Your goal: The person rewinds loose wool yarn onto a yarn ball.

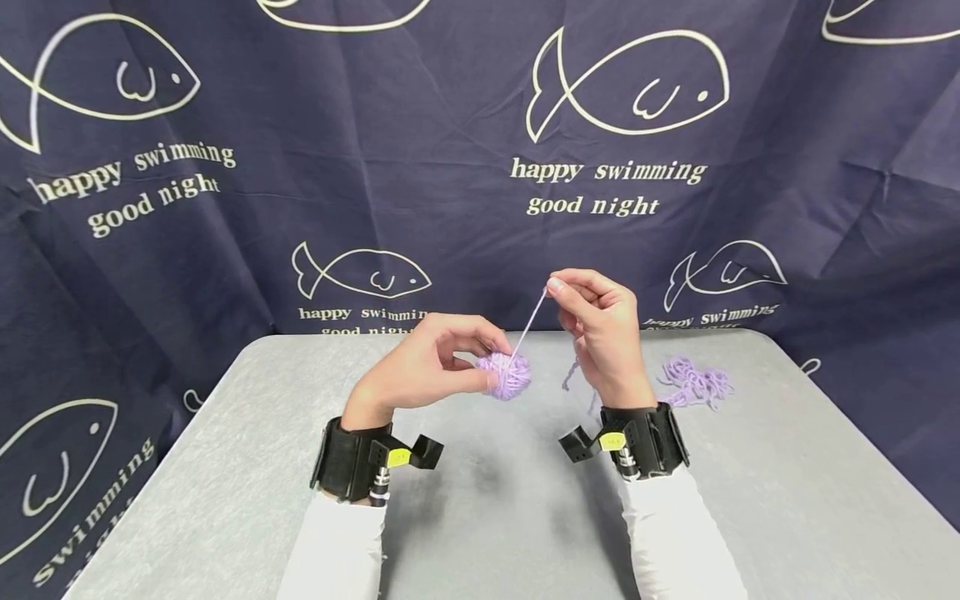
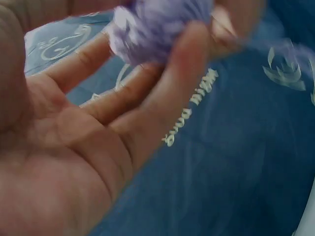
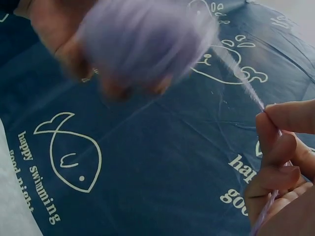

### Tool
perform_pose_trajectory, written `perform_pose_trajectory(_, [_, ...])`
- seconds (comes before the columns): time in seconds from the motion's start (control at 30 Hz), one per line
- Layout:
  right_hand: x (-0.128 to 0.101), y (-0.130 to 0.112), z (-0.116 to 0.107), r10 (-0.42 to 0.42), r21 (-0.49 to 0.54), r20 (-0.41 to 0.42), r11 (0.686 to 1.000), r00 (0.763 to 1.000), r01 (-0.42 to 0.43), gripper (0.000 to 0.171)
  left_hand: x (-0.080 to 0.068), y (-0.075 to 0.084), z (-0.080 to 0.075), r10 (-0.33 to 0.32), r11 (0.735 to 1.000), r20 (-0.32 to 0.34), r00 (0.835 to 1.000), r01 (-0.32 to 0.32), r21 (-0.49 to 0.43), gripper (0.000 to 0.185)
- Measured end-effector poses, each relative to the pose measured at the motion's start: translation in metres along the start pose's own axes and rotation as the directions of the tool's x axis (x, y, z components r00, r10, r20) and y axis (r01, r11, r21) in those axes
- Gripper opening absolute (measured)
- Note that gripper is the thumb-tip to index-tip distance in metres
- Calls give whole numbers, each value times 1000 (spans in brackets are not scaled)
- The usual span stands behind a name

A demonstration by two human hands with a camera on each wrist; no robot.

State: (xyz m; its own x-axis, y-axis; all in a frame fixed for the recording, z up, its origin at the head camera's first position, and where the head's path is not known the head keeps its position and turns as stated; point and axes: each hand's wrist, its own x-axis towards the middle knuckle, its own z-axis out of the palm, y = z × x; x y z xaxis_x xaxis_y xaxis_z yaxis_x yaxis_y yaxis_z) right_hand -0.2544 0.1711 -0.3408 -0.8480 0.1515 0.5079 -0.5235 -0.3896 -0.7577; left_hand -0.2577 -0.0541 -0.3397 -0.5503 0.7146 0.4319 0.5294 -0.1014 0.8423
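Observation:
A small ball of lilac yarn [image 1: 509, 376] is held above the grey table by my left hand [image 1: 435, 360], thumb on the near side and fingers behind it. From the ball a taut strand [image 1: 530, 322] rises to my right hand [image 1: 600, 325], which pinches it between thumb and index finger. In the right wrist view the strand runs on through the curled fingers [image 3: 278, 147] and out below the palm. The left wrist view shows the yarn ball [image 2: 157, 29] blurred at the fingertips.
A loose heap of lilac yarn [image 1: 696, 383] lies on the grey table [image 1: 487, 517], right of my right wrist. A strand hangs near that wrist. Behind the table stands a dark blue cloth [image 1: 465, 167] printed with fish and words. Each wrist wears a black strap with a camera mount.

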Motion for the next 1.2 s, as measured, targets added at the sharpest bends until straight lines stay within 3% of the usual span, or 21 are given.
perform_pose_trajectory(0.07, [0,2,0,-3,-50,8,999,1000,4,23,-1,2,0,61,988,9,998,-59,-144,30])
perform_pose_trajectory(0.13, [0,4,0,6,-139,31,990,1000,-1,17,-1,2,0,129,965,-34,991,-133,-225,31])
perform_pose_trajectory(0.23, [-1,7,2,36,-281,89,960,995,-9,7,0,3,0,209,929,-167,963,-249,-274,34])
perform_pose_trajectory(0.3, [-2,8,3,59,-353,138,936,989,-6,7,1,4,1,233,906,-274,933,-310,-286,39])
perform_pose_trajectory(0.5, [-6,8,8,94,-474,270,879,958,48,8,4,6,2,171,846,-546,820,-406,-346,35])
perform_pose_trajectory(0.6, [-9,7,12,96,-499,317,863,944,80,6,7,6,2,149,844,-638,755,-433,-316,32])
perform_pose_trajectory(0.67, [-10,6,14,94,-510,339,854,936,100,6,8,6,3,145,858,-696,704,-440,-265,32])
perform_pose_trajectory(0.77, [-12,5,17,87,-512,363,850,928,121,6,11,3,3,170,905,-771,614,-406,-125,30])
perform_pose_trajectory(0.83, [-13,5,18,81,-511,370,850,925,130,5,12,2,4,184,936,-799,573,-350,-35,28])
perform_pose_trajectory(0.87, [-13,4,19,77,-506,373,852,925,133,5,12,1,4,192,951,-804,563,-309,11,28])
perform_pose_trajectory(0.9, [-14,3,19,72,-500,374,855,925,135,5,12,-1,4,201,964,-804,560,-257,62,27])
perform_pose_trajectory(0.93, [-14,3,19,65,-494,373,858,926,138,5,12,-2,4,208,973,-796,568,-206,106,27])
perform_pose_trajectory(1.0, [-14,2,18,49,-478,367,866,929,143,5,12,-4,5,223,974,-769,600,-99,205,26])
perform_pose_trajectory(1.1, [-14,0,16,17,-452,342,879,940,149,5,10,-7,5,247,923,-706,664,61,380,24])
perform_pose_trajectory(1.2, [-12,-2,14,-14,-427,292,893,956,143,6,9,-10,5,232,855,-651,723,167,490,23])
